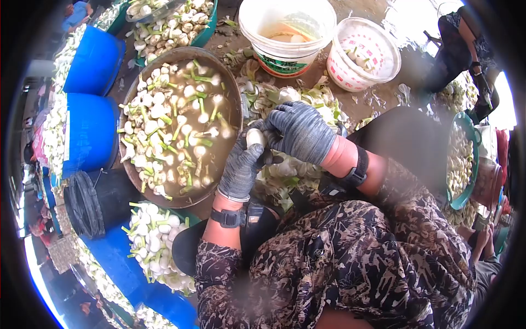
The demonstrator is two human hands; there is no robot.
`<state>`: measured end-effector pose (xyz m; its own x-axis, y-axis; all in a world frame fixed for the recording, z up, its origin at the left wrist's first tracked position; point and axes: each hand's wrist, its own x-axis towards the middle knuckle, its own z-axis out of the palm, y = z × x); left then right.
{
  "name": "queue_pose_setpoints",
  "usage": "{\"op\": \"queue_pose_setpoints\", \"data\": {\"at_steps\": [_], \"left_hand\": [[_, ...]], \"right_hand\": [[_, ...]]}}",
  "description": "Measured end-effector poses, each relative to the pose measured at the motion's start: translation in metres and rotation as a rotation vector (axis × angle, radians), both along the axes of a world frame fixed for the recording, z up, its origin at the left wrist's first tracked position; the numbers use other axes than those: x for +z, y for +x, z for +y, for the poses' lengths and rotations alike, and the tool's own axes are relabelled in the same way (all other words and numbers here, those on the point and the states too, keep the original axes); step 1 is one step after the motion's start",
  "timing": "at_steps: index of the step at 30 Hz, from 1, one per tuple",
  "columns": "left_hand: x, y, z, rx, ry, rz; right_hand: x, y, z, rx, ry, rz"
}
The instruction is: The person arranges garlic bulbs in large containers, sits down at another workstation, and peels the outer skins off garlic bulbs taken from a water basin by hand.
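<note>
A smooth white garlic bulb (255, 138) is gripped in my left hand (239, 170), which wears a grey glove and has its fingers curled round it. My right hand (304, 131), gloved too, is closed against the same bulb, its fingertips pressed at the side; anything else inside that grip is hidden. Just left of both hands stands a wide round basin (241, 104) of murky water, with many white bulbs with green stems in it. Beneath my hands lies a heap of peeled skins and leaves (287, 178).
A white bucket (287, 60) and a smaller pink-printed bucket (356, 79) stand beyond my hands. Blue tubs (90, 131) and a black bucket (93, 205) line the left. A pile of trimmed bulbs (156, 241) sits near my left arm. Another person's arm (479, 77) shows at right.
</note>
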<state>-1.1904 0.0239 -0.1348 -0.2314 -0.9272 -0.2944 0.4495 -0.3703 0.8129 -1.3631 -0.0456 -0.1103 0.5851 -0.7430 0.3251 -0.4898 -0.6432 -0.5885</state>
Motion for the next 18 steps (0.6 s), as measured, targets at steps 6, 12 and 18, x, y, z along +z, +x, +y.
{"op": "queue_pose_setpoints", "data": {"at_steps": [6, 12, 18], "left_hand": [[0.018, 0.004, 0.003, -0.109, -0.202, -0.33], [0.017, 0.0, 0.002, -0.072, -0.138, -0.313], [0.005, 0.001, -0.001, -0.036, -0.623, -1.048]], "right_hand": [[-0.007, -0.002, -0.004, -0.062, 0.612, -0.05], [-0.003, 0.002, 0.004, -0.143, 0.395, -0.061], [-0.028, 0.006, 0.001, -0.152, 0.211, -0.095]]}}
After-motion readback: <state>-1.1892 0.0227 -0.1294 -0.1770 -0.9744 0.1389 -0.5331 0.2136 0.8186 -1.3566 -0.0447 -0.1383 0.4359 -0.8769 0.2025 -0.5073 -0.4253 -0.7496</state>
